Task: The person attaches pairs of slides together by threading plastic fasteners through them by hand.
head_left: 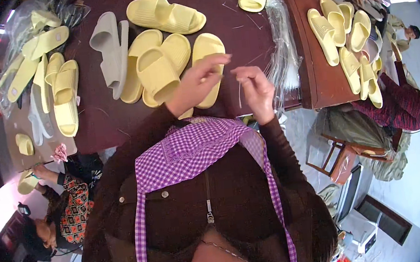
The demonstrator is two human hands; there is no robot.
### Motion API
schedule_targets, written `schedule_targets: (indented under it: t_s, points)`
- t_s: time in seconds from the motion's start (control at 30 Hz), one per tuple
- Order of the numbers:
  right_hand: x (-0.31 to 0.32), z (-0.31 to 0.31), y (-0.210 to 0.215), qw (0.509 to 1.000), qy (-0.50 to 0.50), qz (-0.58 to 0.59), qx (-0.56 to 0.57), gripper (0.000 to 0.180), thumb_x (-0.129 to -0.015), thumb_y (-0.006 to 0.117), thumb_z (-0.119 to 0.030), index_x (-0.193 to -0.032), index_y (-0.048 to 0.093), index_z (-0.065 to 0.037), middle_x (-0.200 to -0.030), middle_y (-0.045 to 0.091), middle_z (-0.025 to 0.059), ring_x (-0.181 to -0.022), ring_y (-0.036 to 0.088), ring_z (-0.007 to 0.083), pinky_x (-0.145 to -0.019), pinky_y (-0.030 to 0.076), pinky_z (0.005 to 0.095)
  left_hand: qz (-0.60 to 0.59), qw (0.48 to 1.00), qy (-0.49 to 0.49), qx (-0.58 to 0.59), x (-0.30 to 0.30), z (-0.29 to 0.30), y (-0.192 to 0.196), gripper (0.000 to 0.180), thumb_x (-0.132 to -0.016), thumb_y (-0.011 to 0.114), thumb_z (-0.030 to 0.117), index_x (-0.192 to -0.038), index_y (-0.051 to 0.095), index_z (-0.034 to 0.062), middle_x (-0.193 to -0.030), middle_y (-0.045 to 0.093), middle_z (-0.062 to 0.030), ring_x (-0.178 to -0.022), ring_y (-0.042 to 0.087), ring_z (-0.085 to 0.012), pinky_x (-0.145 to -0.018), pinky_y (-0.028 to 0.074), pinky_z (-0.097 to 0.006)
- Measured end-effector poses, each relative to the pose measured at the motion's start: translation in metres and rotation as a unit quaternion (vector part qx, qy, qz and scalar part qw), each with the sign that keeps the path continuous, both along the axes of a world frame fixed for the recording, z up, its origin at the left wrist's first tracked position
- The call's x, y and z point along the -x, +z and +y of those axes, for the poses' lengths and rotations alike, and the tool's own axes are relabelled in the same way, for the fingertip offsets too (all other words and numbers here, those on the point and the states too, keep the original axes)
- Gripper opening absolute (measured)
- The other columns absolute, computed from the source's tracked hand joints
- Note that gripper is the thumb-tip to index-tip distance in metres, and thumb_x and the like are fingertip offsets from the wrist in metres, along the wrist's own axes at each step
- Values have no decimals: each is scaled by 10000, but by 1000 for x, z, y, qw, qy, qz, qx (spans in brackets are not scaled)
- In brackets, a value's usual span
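Observation:
My left hand (197,82) is over a yellow slipper (208,43) near the table's front edge, its fingers stretched to the right and nothing visible in them. Just right of it, my right hand (257,91) pinches a thin whitish plastic strand (240,94) that hangs down from the fingertips. More yellow slippers (156,71) lie left of my left hand, partly overlapping. A pair of grey slippers (110,57) stands on edge beside them. Another yellow pair (166,17) lies farther back.
A bundle of clear strands (283,46) lies along the table's right side, with loose strands scattered on the dark red tabletop (241,35). Slippers pile up on the right table (312,77) and at the left beside clear plastic bags (21,35). Several people work around the tables.

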State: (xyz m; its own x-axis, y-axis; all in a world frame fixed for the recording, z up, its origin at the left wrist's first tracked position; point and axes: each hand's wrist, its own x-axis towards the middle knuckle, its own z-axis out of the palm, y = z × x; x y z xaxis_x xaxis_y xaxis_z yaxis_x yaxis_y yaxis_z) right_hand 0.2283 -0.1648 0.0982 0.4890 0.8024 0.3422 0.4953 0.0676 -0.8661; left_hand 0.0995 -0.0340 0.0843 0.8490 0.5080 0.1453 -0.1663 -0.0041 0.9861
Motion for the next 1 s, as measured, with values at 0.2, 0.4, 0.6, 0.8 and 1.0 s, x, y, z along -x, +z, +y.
schedule_targets:
  t_s: [0.2, 0.4, 0.6, 0.8, 1.0]
  points:
    - [10, -5, 16, 976, -42, 190, -95, 52, -840, 539, 26, -870, 550, -15, -836, 616, 98, -818, 593, 164, -775, 471, 276, -16, 971, -177, 161, -32, 1, 2, 267, -864, 524, 102, -1119, 544, 25, -973, 572, -46, -876, 518, -95, -771, 425, -211]
    - [-31, -26, -14, 936, -36, 322, -135, 60, -872, 517, -48, -918, 541, -16, -892, 618, 129, -816, 594, 184, -742, 487, 294, 92, 985, -104, 100, -40, -3, -35, 205, -861, 535, 158, -972, 574, -9, -829, 579, -24, -771, 544, -99, -721, 445, -226]
    - [-42, -17, -73, 887, -112, 446, 31, 168, -911, 495, -144, -1011, 495, -9, -1031, 591, 170, -792, 581, 216, -723, 489, 322, 90, 981, -1, 171, -41, 4, -45, 163, -858, 535, 150, -886, 577, -5, -762, 570, -19, -693, 548, -101, -674, 460, -240]
    - [-116, -1, -147, 670, -23, 738, -74, 276, -921, 490, -256, -1040, 502, -7, -1064, 578, 189, -745, 563, 231, -648, 476, 337, 62, 964, -12, 260, -36, 0, -54, 137, -856, 542, 141, -856, 564, 6, -734, 569, -38, -668, 560, -119, -643, 473, -251]
    - [-202, -1, -208, 715, -197, 666, -75, 234, -904, 513, -210, -843, 539, 15, -989, 604, 170, -747, 562, 228, -636, 473, 323, 93, 952, 34, 291, -16, 3, -63, 139, -861, 523, 142, -859, 555, 6, -731, 561, -45, -656, 558, -142, -626, 471, -268]
